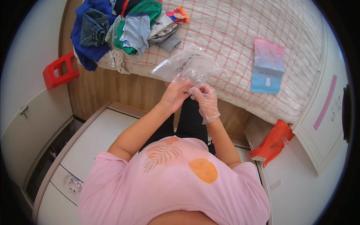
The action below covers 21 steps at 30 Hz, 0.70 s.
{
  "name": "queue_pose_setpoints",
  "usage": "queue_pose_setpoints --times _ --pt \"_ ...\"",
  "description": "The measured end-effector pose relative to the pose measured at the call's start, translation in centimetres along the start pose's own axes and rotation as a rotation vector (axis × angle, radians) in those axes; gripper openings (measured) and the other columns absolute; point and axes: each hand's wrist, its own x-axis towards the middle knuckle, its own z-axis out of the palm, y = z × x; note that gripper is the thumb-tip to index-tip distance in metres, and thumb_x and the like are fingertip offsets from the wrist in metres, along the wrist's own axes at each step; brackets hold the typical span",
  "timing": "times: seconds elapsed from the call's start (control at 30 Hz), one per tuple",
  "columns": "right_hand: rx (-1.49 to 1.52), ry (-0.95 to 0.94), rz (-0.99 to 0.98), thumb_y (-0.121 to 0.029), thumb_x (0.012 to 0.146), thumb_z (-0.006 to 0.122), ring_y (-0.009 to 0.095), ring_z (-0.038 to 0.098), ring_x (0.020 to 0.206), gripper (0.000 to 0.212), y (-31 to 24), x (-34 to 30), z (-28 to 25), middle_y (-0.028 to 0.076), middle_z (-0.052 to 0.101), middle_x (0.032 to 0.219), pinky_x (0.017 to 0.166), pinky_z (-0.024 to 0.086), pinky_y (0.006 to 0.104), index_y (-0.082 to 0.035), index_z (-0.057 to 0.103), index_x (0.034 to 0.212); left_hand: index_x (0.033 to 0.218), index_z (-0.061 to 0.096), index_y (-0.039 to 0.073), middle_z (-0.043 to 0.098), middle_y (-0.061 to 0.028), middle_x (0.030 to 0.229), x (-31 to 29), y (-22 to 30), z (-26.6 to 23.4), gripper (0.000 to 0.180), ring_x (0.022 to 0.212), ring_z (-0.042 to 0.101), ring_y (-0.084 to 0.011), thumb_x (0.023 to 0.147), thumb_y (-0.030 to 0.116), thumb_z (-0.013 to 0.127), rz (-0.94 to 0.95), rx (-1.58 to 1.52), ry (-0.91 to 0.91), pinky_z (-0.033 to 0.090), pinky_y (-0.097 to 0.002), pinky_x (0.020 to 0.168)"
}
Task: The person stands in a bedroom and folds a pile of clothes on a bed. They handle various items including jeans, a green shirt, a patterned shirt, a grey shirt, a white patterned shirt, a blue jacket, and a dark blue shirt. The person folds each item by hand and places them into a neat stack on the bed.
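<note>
A clear plastic bag (pixel 183 64) with dark printing spreads up from my fingers over the bed's near edge. My left hand (pixel 174 95) looks bare, its fingers closed on the lower edge of the bag. On my right hand (pixel 205 99) is a thin see-through disposable glove (pixel 210 114), loose and wrinkled at the wrist. The fingers of that hand are bent and pinched on the bag's edge close beside the left fingertips. Both hands are held in front of me, above my dark trousers. Some fingertips are hidden by the crumpled plastic.
A checked quilt (pixel 225 22) covers the bed ahead. Clothes (pixel 131 32) lie heaped at its far left; a pink and blue packet (pixel 268 65) lies on the right. A red plastic object (pixel 60 71) stands left, an orange-red bag (pixel 275 144) hangs right. White cabinets (pixel 101 138) are close by.
</note>
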Motion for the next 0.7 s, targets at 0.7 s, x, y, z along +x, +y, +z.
queue_pose_setpoints --times 0.7 --pt "-0.113 0.179 0.035 -0.009 0.084 0.056 0.009 0.054 0.069 0.022 -1.6 1.3 -8.3 0.002 0.058 0.088 0.063 0.044 0.0203 0.0 0.054 0.104 0.139 0.017 0.025 0.031 -0.0174 0.136 -1.0 7.4 -2.0 0.071 0.11 0.048 -0.0382 0.082 -0.004 0.049 -0.115 0.348 -0.422 0.045 -0.0439 0.088"
